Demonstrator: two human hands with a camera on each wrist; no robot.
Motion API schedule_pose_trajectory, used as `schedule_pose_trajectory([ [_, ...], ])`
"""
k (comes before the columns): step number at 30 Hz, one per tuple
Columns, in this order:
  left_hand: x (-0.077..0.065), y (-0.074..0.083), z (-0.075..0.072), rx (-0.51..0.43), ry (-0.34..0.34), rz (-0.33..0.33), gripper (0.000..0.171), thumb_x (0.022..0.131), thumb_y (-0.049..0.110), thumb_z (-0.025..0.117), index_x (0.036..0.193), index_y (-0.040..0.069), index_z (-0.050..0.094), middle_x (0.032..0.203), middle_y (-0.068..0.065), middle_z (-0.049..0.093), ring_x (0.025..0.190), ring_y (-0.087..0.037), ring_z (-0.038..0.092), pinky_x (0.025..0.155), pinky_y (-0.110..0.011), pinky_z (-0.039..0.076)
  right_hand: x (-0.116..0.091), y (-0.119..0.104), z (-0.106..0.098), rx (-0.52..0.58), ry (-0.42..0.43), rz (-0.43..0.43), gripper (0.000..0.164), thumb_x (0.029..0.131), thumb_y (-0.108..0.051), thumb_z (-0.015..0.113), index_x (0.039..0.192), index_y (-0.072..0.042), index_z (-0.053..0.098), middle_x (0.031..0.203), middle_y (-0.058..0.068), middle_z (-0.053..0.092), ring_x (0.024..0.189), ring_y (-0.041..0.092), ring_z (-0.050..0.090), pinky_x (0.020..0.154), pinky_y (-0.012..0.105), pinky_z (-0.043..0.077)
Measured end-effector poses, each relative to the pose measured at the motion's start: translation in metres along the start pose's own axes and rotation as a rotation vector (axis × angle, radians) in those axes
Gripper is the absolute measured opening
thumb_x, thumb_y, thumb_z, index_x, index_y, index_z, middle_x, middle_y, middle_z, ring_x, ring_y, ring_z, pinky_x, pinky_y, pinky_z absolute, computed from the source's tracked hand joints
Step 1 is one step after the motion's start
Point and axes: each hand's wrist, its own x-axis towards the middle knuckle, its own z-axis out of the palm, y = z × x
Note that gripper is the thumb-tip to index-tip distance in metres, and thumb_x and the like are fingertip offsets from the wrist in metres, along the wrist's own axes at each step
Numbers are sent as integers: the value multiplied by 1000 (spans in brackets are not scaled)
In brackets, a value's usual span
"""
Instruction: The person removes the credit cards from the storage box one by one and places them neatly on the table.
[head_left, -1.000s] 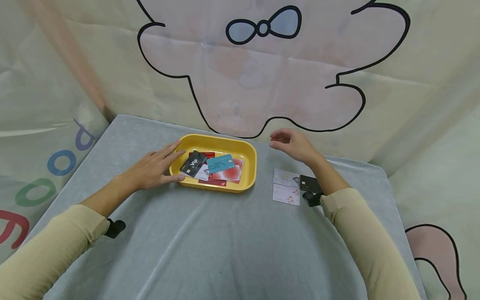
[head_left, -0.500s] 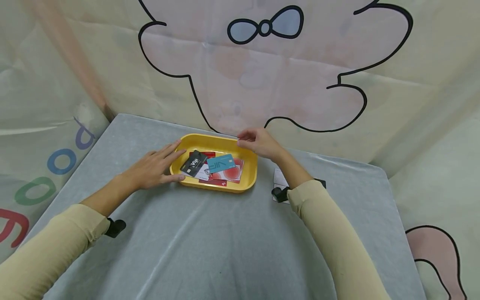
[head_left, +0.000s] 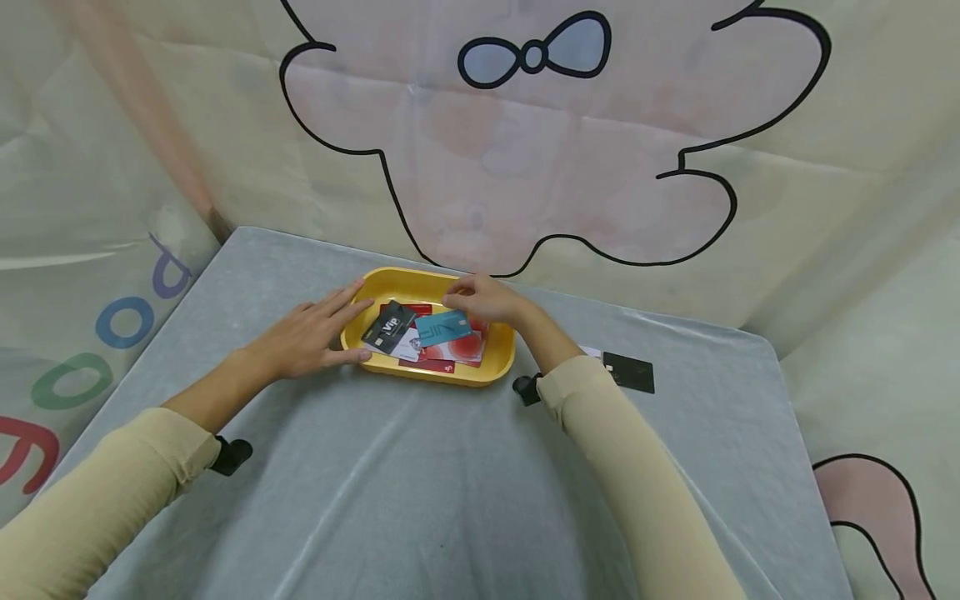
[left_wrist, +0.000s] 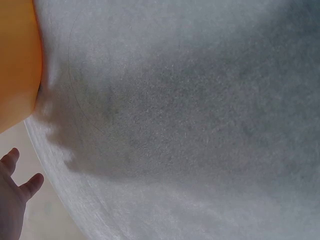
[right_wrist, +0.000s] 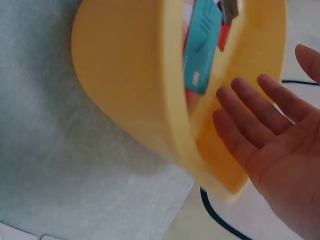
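Observation:
A yellow tray (head_left: 491,367) holds several overlapping cards. On top are a teal card (head_left: 442,328) and a black VIP card (head_left: 389,327), with a pink-and-red card (head_left: 463,350) below. My left hand (head_left: 306,337) rests at the tray's left rim, fingers straight. In the left wrist view only part of that hand (left_wrist: 11,200) shows. Above the tray's right side hovers my right hand (head_left: 489,302), fingertips close to the teal card. The right wrist view shows its fingers (right_wrist: 250,117) relaxed, holding nothing, just apart from the teal card (right_wrist: 200,60).
Right of the tray, a black card (head_left: 628,372) lies on the grey cloth-covered table (head_left: 420,483). A white card (head_left: 592,352) beside it is mostly hidden by my right forearm. Printed fabric (head_left: 600,183) hangs behind the table's back edge.
My right hand has moved left, from above the cards on the table to over the tray and down toward the teal card. The left hand stays at the rim.

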Motion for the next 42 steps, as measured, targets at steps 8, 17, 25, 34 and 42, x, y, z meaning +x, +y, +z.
schedule_pose_trajectory([
  [8, 3, 1, 1, -4, -8, -14, 92, 89, 72, 53, 158, 17, 28, 168, -6, 3, 149, -38, 20, 108, -65, 30, 6, -2, 10, -76, -36, 46, 52, 101, -38, 54, 143, -8, 51, 137, 10, 55, 116, 26, 53, 101, 39, 47],
  [17, 3, 1, 2, -8, -3, -14, 91, 89, 70, 54, 158, 17, 29, 168, -5, 3, 149, -37, 20, 108, -65, 31, 8, 0, 14, -80, -69, 63, 55, 101, -37, 56, 146, -8, 48, 142, 11, 52, 118, 26, 51, 84, 38, 57],
  [25, 2, 1, 1, -3, -1, 4, 90, 90, 69, 54, 158, 15, 29, 168, -6, 2, 149, -37, 21, 108, -65, 30, 6, -2, 17, -115, -105, 18, 48, 99, -31, 59, 141, -6, 53, 129, 12, 57, 104, 24, 55, 77, 37, 58],
  [34, 0, 0, 1, -1, 7, 19, 87, 92, 66, 54, 157, 14, 30, 168, -7, 3, 148, -37, 23, 108, -65, 31, 6, -5, 22, -122, -130, 15, 44, 98, -28, 62, 136, -7, 56, 127, 12, 60, 112, 24, 54, 83, 34, 58],
  [42, 0, -1, 1, 2, -4, 19, 87, 92, 67, 52, 158, 14, 28, 168, -8, 3, 148, -39, 22, 108, -64, 31, 8, -11, 26, -169, -182, -30, 41, 97, -28, 63, 132, -8, 60, 119, 9, 61, 106, 21, 54, 91, 29, 50],
])
